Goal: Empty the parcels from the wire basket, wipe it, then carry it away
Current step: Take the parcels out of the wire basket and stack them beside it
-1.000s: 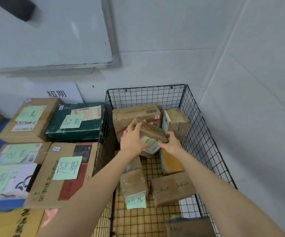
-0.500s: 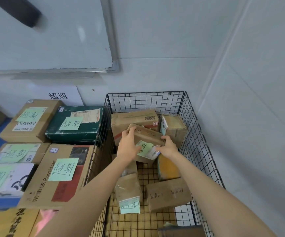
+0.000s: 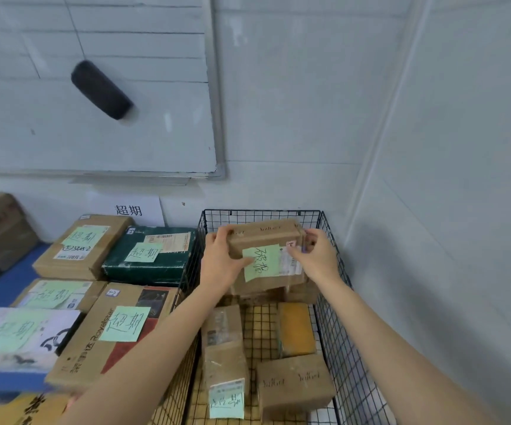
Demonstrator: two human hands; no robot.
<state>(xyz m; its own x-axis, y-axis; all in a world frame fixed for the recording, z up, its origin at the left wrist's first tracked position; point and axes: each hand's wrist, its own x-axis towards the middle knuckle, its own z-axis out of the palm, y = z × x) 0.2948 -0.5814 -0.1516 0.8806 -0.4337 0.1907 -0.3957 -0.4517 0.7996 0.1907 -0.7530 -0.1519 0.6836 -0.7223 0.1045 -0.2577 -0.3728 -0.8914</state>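
Observation:
A black wire basket point(image 3: 336, 305) stands on the floor in the room's corner. I hold a brown cardboard parcel point(image 3: 266, 237) with a green sticky note above the far part of the basket, raised to about rim height. My left hand point(image 3: 222, 259) grips its left end and my right hand point(image 3: 315, 259) grips its right end. Below lie more parcels: a taped brown one with a green note point(image 3: 225, 360), a flat brown box point(image 3: 294, 384), an orange packet point(image 3: 297, 329). Other boxes under the lifted parcel are mostly hidden.
Left of the basket, labelled boxes crowd a blue surface: a green box point(image 3: 150, 259), a Royalstar carton point(image 3: 113, 335), a brown box point(image 3: 82, 243). A whiteboard point(image 3: 94, 87) hangs on the wall with a black eraser point(image 3: 101, 90). Grey wall panels close in on the right.
Both hands have lifted the noted parcel up from the pile inside the basket to about rim height. My view has tilted upward, showing more of the whiteboard.

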